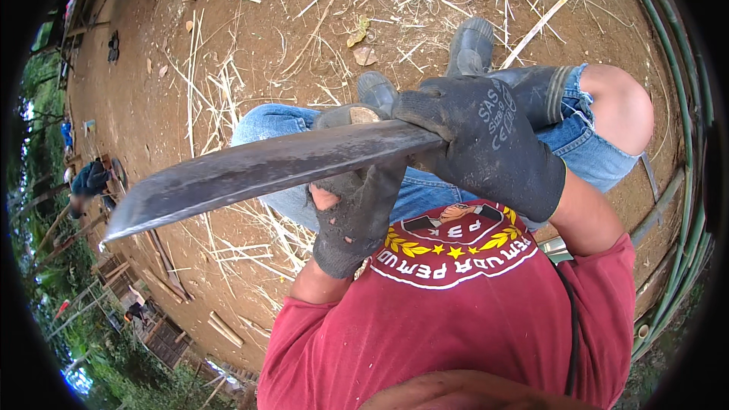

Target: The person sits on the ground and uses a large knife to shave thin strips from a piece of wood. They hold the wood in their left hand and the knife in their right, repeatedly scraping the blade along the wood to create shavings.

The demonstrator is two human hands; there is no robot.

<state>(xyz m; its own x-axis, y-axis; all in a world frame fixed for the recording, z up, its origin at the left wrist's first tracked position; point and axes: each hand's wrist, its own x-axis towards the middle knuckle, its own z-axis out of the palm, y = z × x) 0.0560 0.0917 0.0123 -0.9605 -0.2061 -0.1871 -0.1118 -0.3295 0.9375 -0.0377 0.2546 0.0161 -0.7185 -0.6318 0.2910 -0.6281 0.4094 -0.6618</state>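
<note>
A machete (266, 167) with a broad, stained dark blade lies across in front of me, its tip pointing left. My right hand (497, 137), in a black work glove, is closed round the handle end; the handle itself is hidden in the grip. Under the blade is my left hand (353, 216), in a worn dark glove with torn holes. The blade covers most of its fingers, which look curled. A pale tan rounded patch (364, 115) shows just beyond the blade, and I cannot make out what it is.
My knees in cut denim shorts (592, 148) and dark rubber boots (471, 45) are just beyond my hands. Pale split strips (220, 102) litter the dirt ground. Long green poles (687, 152) curve along the right. Another person (91, 178) bends down at the far left.
</note>
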